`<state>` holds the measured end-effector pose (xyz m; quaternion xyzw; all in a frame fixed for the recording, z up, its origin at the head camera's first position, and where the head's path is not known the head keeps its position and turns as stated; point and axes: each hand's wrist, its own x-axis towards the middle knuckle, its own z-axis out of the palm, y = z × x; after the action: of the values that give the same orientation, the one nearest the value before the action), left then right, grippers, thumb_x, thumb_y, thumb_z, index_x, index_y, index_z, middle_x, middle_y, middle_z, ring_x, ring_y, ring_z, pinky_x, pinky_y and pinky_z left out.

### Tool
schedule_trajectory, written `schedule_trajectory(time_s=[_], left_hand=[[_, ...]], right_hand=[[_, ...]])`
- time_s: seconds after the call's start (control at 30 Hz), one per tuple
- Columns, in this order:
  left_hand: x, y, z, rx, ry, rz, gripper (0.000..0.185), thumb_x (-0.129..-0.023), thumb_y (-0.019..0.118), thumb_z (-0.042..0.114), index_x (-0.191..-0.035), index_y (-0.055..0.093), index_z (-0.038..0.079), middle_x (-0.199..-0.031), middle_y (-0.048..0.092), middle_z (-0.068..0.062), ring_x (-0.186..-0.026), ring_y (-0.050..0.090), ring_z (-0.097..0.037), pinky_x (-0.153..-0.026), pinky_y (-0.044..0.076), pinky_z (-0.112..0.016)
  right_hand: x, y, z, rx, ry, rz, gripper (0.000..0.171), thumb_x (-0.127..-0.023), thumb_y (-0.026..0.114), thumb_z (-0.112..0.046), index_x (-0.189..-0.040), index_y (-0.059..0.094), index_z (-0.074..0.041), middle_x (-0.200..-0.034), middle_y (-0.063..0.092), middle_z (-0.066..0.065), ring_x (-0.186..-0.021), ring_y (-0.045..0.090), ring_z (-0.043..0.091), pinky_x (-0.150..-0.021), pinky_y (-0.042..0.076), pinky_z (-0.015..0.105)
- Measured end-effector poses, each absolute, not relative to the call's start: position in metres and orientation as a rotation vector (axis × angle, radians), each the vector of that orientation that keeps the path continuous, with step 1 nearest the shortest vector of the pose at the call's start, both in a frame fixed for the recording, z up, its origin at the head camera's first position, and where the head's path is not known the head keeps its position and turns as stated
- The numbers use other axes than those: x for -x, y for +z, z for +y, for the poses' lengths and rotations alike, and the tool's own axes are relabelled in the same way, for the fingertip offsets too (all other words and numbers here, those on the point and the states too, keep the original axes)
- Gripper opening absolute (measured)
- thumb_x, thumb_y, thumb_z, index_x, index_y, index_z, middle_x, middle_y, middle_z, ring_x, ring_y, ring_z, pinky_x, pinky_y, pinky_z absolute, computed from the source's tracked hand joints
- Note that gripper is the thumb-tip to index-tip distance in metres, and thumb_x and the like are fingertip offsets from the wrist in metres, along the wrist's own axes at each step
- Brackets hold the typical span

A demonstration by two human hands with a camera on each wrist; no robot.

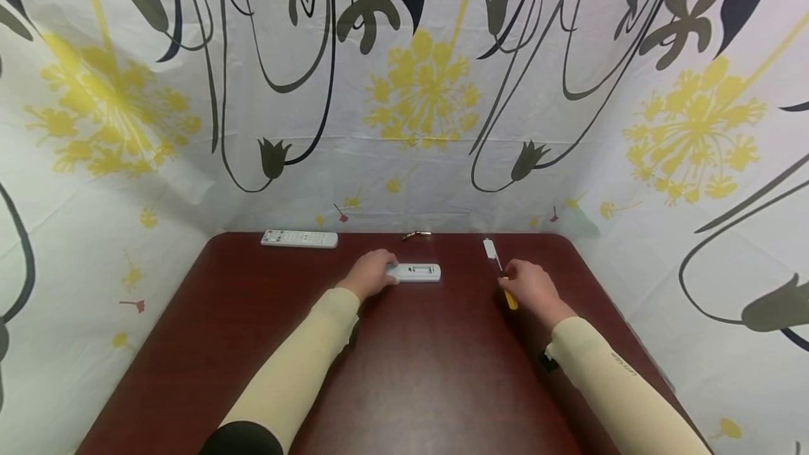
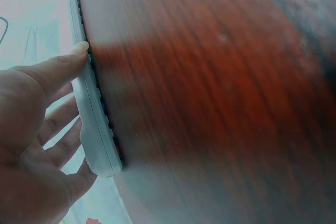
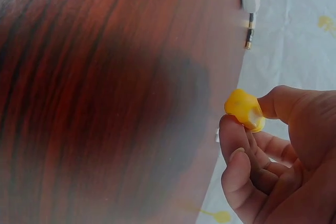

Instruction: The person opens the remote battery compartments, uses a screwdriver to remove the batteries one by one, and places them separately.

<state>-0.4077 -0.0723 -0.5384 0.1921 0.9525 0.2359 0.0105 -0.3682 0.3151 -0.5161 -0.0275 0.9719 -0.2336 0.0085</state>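
On a dark red table (image 1: 430,371), my left hand (image 1: 374,271) lies over the left end of a small white remote (image 1: 418,272). In the left wrist view the thumb (image 2: 63,66) presses one long edge of the remote (image 2: 94,124) while the fingers reach round the other side. My right hand (image 1: 529,285) pinches the yellow handle (image 1: 510,300) of a thin tool whose shaft points toward a small white piece (image 1: 489,248). The right wrist view shows thumb and curled fingers (image 3: 236,150) round the yellow handle (image 3: 244,109).
A second, longer white remote (image 1: 299,239) lies at the table's back left. A small metallic object (image 1: 417,235) sits at the back edge. A flower-patterned curtain (image 1: 417,90) closes in the table on three sides. The table's right edge runs close to my right forearm.
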Motion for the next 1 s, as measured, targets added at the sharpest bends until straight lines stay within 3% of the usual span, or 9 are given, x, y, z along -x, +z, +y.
schedule_trajectory(time_s=[0.57,0.8,1.0], left_hand=[[0.408,-0.539,-0.072,-0.599,0.739,2.977,0.035,-0.098,0.088,0.022,-0.127,0.077,0.006,-0.124,0.072,-0.01,-0.119,0.067,-0.03,-0.112,0.052,-0.046],[0.41,-0.541,-0.072,-0.624,0.702,2.99,0.034,-0.097,0.089,0.023,-0.124,0.078,0.006,-0.123,0.073,-0.01,-0.121,0.067,-0.031,-0.112,0.052,-0.045],[0.411,-0.54,-0.072,-0.6,0.704,2.982,0.034,-0.098,0.089,0.023,-0.125,0.078,0.007,-0.124,0.072,-0.009,-0.122,0.067,-0.03,-0.112,0.052,-0.045]], right_hand=[[0.376,-0.534,0.314,0.096,-0.67,3.044,0.028,-0.102,0.078,-0.026,-0.114,0.07,-0.001,-0.094,0.071,0.012,-0.073,0.063,0.025,-0.069,0.056,0.046],[0.377,-0.537,0.313,0.081,-0.671,3.016,0.031,-0.103,0.077,-0.026,-0.118,0.07,0.0,-0.098,0.072,0.012,-0.074,0.064,0.025,-0.071,0.056,0.046],[0.377,-0.54,0.313,0.055,-0.661,2.987,0.026,-0.103,0.077,-0.025,-0.109,0.069,-0.001,-0.087,0.068,0.01,-0.07,0.062,0.025,-0.067,0.055,0.043]])
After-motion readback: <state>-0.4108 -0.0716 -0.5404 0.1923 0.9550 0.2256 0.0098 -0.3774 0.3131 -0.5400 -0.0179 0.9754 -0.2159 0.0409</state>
